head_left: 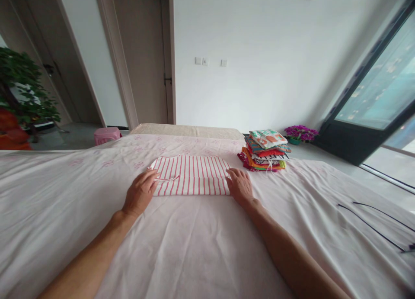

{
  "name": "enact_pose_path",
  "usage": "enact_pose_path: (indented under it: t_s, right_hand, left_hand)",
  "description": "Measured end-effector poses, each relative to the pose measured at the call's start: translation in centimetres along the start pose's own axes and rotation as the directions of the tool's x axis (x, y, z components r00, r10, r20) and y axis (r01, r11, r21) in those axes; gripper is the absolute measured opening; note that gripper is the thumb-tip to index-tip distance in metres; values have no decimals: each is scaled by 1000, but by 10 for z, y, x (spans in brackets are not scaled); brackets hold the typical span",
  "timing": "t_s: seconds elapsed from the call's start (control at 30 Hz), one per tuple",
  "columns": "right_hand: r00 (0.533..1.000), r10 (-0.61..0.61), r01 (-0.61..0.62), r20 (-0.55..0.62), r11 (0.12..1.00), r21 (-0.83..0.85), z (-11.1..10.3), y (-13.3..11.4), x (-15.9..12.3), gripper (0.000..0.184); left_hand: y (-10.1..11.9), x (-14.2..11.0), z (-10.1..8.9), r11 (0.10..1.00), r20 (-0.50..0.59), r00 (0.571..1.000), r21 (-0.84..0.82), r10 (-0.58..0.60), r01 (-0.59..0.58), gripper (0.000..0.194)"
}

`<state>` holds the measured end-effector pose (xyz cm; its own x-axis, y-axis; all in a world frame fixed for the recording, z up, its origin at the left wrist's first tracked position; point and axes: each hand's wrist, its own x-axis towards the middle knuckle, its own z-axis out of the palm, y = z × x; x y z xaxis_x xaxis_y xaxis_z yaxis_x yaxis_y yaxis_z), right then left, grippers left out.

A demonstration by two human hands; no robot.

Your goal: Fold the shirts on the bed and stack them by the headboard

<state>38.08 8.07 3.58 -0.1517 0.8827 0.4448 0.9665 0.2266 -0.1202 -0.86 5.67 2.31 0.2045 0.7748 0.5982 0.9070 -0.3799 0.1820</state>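
Observation:
A white garment with red stripes (194,167) lies on the pale pink sheet (181,242) in front of me. Its near part is folded over, making a straight front edge. My left hand (142,191) grips the left end of the fold with bent fingers, close to a thin loose edge of cloth. At the opposite end, my right hand (240,185) has its fingers curled on the garment's side, the thumb toward the cloth. Both hands hold the garment low against the sheet. The kind of garment is not plain to see.
A stack of folded colourful clothes (267,149) stands right of the garment. Thin black cords (372,225) lie on the sheet at the far right. Beyond the sheet are a pink stool (107,134), purple flowers (301,133) and a green plant (27,89).

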Motion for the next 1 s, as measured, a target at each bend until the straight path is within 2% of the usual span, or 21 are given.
enact_pose_path:
  t_s: [0.1,0.17,0.23,0.3,0.47,0.57,0.67,0.73,0.83,0.93,1.0]
  right_hand:
    - [971,-230,225,69,972,75,0,-27,-10,50]
    - [923,-357,340,146,931,130,6,-41,-17,56]
    - [874,-437,408,212,898,166,13,-45,-22,58]
    - [863,-438,410,252,898,157,20,-40,-22,59]
    - [908,-294,287,298,956,69,26,-1,-14,59]
    - [914,-220,222,341,974,33,20,19,-11,58]
    - [928,-147,159,344,987,-7,5,31,-12,57]
    - [940,-167,171,296,985,11,-11,34,-16,54]
    - [927,-300,288,226,954,85,-33,33,-27,41]
    - [877,-400,395,266,916,76,-42,26,-32,32]
    - [859,-405,417,315,909,32,-41,19,-30,32]
  left_hand:
    - [17,-4,8,977,175,968,-140,182,-158,49]
    - [24,-7,13,960,287,920,-158,269,-231,56]
    - [26,-10,16,953,341,891,-140,301,-269,58]
    - [21,-12,16,963,356,894,-92,270,-255,57]
    - [-3,-16,12,987,385,912,15,141,-158,58]
    - [-18,-16,11,986,375,914,-9,156,-164,54]
    - [-32,-16,6,985,359,917,-40,173,-170,49]
    - [-38,-17,-1,977,339,917,-29,209,-212,42]
    - [-42,-21,-15,952,291,914,32,282,-304,36]
    - [-39,-23,-22,945,272,920,88,281,-315,36]
    - [-34,-21,-22,947,274,927,124,255,-297,35]
